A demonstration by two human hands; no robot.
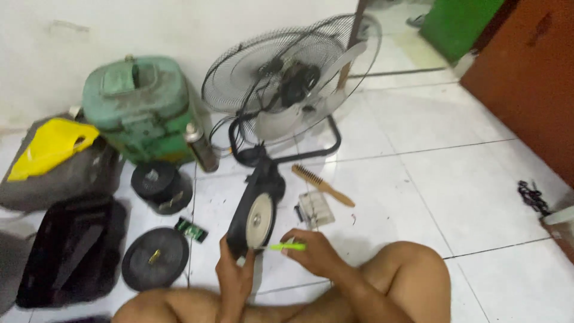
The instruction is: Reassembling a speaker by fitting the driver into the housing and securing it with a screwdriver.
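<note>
My left hand [232,270] grips the lower edge of a black housing [254,206] with a round pale disc on its face, holding it upright on the tiled floor. My right hand [311,250] holds a thin bright green tool [286,246], its tip pointing left at the bottom of the disc. My bare knees frame both hands at the lower edge of the view.
A floor fan [290,81] stands behind the housing. A wooden brush [321,184] and a small clear piece [315,209] lie to the right. Two black round parts [155,257], a spray can [201,146], a green canister [140,104], a black tray [72,251] sit left.
</note>
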